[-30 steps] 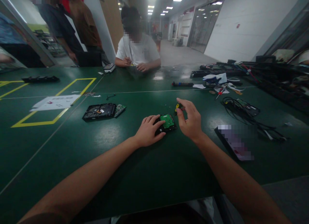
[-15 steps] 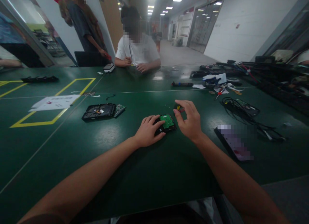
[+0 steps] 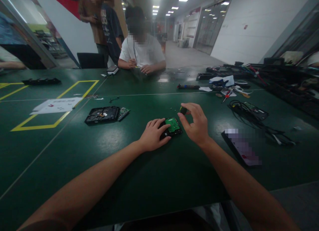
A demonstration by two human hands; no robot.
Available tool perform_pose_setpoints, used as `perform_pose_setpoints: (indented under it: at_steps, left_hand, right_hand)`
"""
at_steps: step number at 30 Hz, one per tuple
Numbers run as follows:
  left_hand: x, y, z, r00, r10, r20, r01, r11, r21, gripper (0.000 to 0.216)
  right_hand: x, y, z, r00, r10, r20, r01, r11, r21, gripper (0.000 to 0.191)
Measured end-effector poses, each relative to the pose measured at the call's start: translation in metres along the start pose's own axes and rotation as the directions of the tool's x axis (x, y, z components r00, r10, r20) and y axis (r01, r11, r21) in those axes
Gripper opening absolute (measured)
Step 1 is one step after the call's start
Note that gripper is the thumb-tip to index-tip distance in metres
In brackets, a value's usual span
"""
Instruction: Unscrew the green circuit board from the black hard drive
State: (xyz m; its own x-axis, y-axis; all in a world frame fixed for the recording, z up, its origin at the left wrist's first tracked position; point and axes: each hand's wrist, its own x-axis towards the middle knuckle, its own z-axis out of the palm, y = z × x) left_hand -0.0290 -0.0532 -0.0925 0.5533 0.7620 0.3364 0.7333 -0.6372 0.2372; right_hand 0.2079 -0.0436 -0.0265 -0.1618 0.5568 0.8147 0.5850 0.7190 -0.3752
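My left hand (image 3: 155, 135) lies across a hard drive (image 3: 178, 131), thumb along its near side and fingers over the far side, holding it against the table. The drive's green circuit board (image 3: 172, 124) faces up and is partly covered by my fingers. Just right of the drive and above it, my right hand (image 3: 195, 124) pinches a small screwdriver with a black and yellow handle (image 3: 183, 110) between thumb and fingers. I cannot make out its shaft or tip. A few tiny screws (image 3: 173, 109) lie on the green table beyond the drive.
Left of my hands lies another hard drive (image 3: 102, 115) with a loose circuit board (image 3: 123, 113) against it. A phone (image 3: 240, 147) and black cables (image 3: 259, 123) are on the right. Across the table (image 3: 149, 191) sits a person in white (image 3: 149, 51).
The screwdriver's handle has turned in my right fingers, showing less yellow, and the hand has shifted very slightly. My left hand and the drive stay put. Two standing people in the background have moved.
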Motion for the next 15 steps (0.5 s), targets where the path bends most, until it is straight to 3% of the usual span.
perform_pose_setpoints:
  at_steps: [7,15]
  left_hand:
    - [-0.0004,-0.0009,0.0012,1.0,-0.001,-0.003,0.001,1.0,0.002,0.059]
    - [-0.0009,-0.001,0.0001,1.0,0.001,-0.011,-0.001,1.0,0.003,0.059]
  right_hand:
    - [0.0008,-0.0014,0.0003,1.0,-0.01,0.029,0.01,1.0,0.006,0.042]
    - [0.0004,-0.0027,-0.0004,0.999,0.02,-0.029,-0.021,0.999,-0.031,0.035]
